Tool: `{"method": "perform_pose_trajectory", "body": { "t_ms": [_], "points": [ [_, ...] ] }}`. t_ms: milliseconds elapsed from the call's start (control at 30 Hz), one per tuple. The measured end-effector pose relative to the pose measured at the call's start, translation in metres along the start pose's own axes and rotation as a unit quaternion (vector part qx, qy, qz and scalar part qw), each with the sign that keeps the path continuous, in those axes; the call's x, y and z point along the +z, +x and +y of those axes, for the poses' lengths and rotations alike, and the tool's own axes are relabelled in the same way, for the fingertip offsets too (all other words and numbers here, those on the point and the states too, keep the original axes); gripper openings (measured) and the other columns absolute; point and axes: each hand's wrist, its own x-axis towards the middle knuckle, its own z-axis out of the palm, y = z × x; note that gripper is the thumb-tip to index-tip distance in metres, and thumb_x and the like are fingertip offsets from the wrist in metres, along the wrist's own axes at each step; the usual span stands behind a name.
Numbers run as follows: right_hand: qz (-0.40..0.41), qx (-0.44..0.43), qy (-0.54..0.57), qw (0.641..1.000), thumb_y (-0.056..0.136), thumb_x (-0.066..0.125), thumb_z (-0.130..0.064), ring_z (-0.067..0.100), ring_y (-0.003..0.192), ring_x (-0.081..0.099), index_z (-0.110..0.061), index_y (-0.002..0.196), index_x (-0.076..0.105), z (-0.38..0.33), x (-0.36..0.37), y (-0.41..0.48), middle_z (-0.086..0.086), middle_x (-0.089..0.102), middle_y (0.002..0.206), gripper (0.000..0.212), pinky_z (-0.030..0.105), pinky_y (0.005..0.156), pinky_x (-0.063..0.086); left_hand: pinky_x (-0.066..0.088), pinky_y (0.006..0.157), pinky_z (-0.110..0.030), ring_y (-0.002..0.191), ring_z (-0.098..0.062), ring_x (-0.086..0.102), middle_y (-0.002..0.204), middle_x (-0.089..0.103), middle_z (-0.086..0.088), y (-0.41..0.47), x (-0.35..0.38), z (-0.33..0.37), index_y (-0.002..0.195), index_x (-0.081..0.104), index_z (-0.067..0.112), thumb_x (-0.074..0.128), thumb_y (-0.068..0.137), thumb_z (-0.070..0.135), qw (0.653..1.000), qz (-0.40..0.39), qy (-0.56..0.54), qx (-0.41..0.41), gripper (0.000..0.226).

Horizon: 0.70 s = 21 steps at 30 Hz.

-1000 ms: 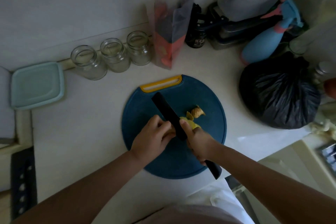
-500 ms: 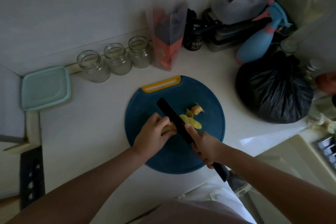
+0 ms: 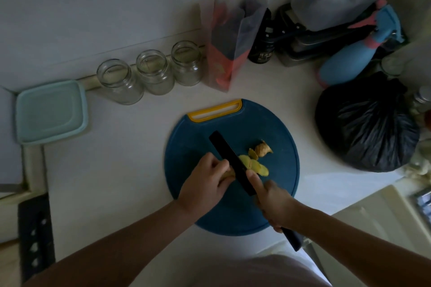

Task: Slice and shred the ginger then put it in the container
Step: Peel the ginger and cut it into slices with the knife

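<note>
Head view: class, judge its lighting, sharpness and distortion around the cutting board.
Head view: dim and underexposed, no glare; ginger slices stand out on the cutting board, the black knife barely does; its corners look soft and stretched by the wide lens.

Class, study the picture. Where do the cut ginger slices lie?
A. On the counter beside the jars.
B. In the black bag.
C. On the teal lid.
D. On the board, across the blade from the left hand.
D: the ginger slices lie on the blue board, on the other side of the knife blade from the left hand gripping the uncut ginger.
</note>
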Motion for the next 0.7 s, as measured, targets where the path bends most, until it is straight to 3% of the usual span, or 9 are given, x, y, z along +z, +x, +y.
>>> {"method": "perform_pose_trajectory", "body": {
  "t_ms": [167, 267, 367, 433, 500, 600, 700],
  "points": [
    [-0.024, -0.003, -0.001, 1.0, 0.085, 0.016, -0.076, 0.016, 0.041, 0.045, -0.01, 0.073, 0.045, -0.002, -0.001, 0.002, 0.011, 0.046, 0.065, 0.073, 0.024, 0.04, 0.041, 0.038, 0.058, -0.018, 0.07, -0.015, 0.048, 0.084, 0.044, -0.002, 0.001, 0.002, -0.001, 0.094, 0.046, 0.021, 0.052, 0.086, 0.041, 1.0, -0.003, -0.003, -0.002, 0.022],
    [-0.005, -0.04, -0.042, 0.998, 0.069, 0.002, -0.088, 0.008, 0.049, 0.044, -0.018, 0.088, 0.05, -0.013, -0.003, 0.008, 0.002, 0.045, 0.069, 0.088, 0.015, 0.045, 0.035, 0.039, 0.059, -0.018, 0.071, -0.013, 0.047, 0.084, 0.044, -0.001, 0.0, 0.003, -0.001, 0.092, 0.046, 0.021, 0.053, 0.086, 0.041, 1.0, -0.001, -0.002, -0.005, 0.022],
    [-0.003, -0.039, 0.009, 0.999, 0.091, 0.017, -0.071, 0.009, 0.051, 0.047, -0.021, 0.08, 0.049, -0.019, -0.002, 0.013, 0.003, 0.05, 0.07, 0.06, 0.016, 0.044, 0.036, 0.042, 0.057, -0.02, 0.07, -0.013, 0.047, 0.084, 0.044, -0.001, 0.0, 0.004, -0.001, 0.09, 0.045, 0.021, 0.054, 0.087, 0.042, 1.0, 0.0, 0.0, -0.008, 0.022],
    [0.005, -0.042, 0.023, 0.999, 0.095, 0.021, -0.065, 0.008, 0.054, 0.049, -0.025, 0.081, 0.049, -0.018, -0.001, 0.013, 0.001, 0.05, 0.071, 0.051, 0.016, 0.046, 0.037, 0.044, 0.056, -0.021, 0.07, -0.012, 0.045, 0.084, 0.044, -0.001, 0.0, 0.003, -0.001, 0.091, 0.046, 0.021, 0.054, 0.087, 0.041, 1.0, -0.001, -0.001, -0.007, 0.021],
    [0.013, -0.05, 0.033, 0.998, 0.095, 0.021, -0.065, 0.007, 0.053, 0.048, -0.028, 0.084, 0.05, -0.015, 0.001, 0.014, 0.0, 0.05, 0.072, 0.048, 0.015, 0.045, 0.037, 0.042, 0.057, -0.02, 0.07, -0.011, 0.044, 0.084, 0.044, -0.001, 0.0, 0.003, -0.001, 0.091, 0.046, 0.022, 0.055, 0.087, 0.04, 1.0, -0.003, -0.004, -0.008, 0.021],
    [0.013, -0.054, 0.038, 0.998, 0.095, 0.022, -0.065, 0.009, 0.047, 0.048, -0.017, 0.085, 0.053, -0.015, 0.001, 0.014, 0.005, 0.052, 0.068, 0.057, 0.017, 0.04, 0.038, 0.04, 0.058, -0.017, 0.07, -0.01, 0.042, 0.084, 0.043, 0.0, -0.001, 0.004, -0.001, 0.09, 0.044, 0.023, 0.056, 0.086, 0.039, 1.0, -0.003, -0.007, -0.01, 0.02],
    [0.032, -0.092, 0.022, 0.995, 0.097, 0.022, -0.059, 0.005, 0.058, 0.047, -0.026, 0.083, 0.048, -0.013, 0.002, 0.014, -0.001, 0.05, 0.071, 0.044, 0.014, 0.051, 0.036, 0.04, 0.057, -0.017, 0.07, -0.009, 0.041, 0.083, 0.043, 0.001, 0.0, 0.004, -0.001, 0.089, 0.044, 0.023, 0.056, 0.086, 0.038, 1.0, 0.004, -0.005, -0.005, 0.02]
  ]
}}
